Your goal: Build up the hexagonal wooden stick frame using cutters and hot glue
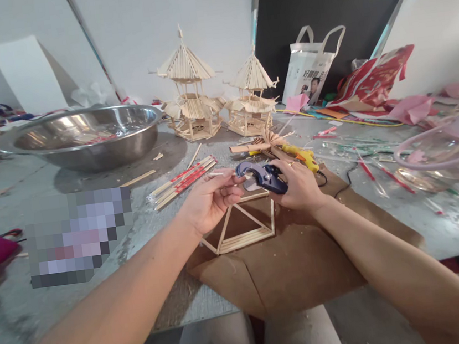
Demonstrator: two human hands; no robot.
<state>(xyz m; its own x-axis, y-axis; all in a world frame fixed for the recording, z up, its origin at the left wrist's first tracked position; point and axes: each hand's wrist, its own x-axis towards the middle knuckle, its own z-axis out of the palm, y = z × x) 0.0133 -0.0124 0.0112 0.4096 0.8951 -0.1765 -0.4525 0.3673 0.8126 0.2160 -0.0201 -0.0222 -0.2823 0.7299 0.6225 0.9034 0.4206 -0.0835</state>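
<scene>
Brown paper (301,275) lies nearest, under one wooden frame (246,240). Above it, the left hand (210,199) pinches one thin stick (235,174) at one blue cutter (270,178), gripped by the right hand (301,185). Behind stand one steel basin (97,154) and two stick pagodas (192,109).

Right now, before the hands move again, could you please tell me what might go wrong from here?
The left hand has its fingertips right by the head of the blue cutter, so a squeeze could nip one.
The stick frame lies just below both hands; if the cutter slipped from the right hand, it might knock a joint.
The yellow glue gun lies close beyond that hand, and a knuckle might brush it; whether it is hot, I cannot tell.
</scene>
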